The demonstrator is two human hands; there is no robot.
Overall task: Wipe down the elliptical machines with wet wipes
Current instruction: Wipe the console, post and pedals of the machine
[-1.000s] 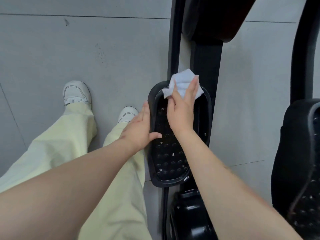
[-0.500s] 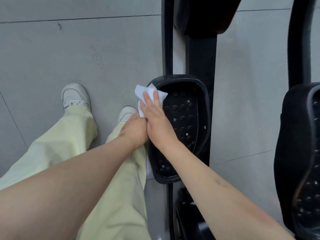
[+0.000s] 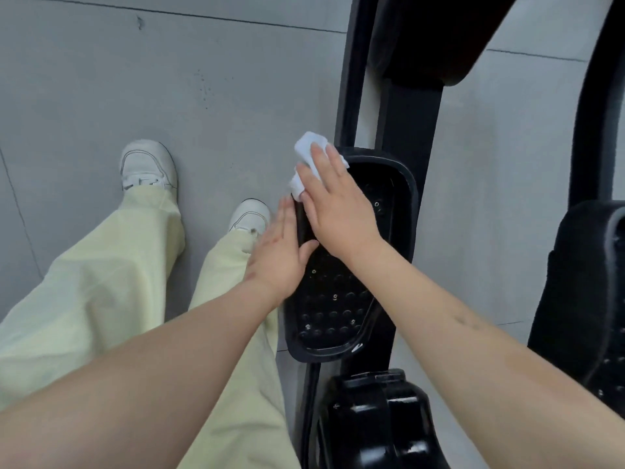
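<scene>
The black foot pedal [image 3: 338, 309] of the elliptical machine lies in the middle of the view, studded with small round bumps. My right hand [image 3: 338, 204] presses a white wet wipe [image 3: 309, 147] with straight fingers onto the pedal's upper left rim. My left hand [image 3: 280, 252] lies flat along the pedal's left side wall, thumb over the rim. Most of the wipe is hidden under my right fingers.
The machine's black rail and housing [image 3: 409, 106] run up behind the pedal, with a joint cover [image 3: 375, 418] below it. A second pedal [image 3: 595, 299] is at the right edge. My legs in pale trousers and white shoes [image 3: 148, 164] stand on the grey floor, left.
My right hand has slid the wipe from the pedal's top edge over to its upper left rim. My left hand stays on the left wall, its thumb back over the rim.
</scene>
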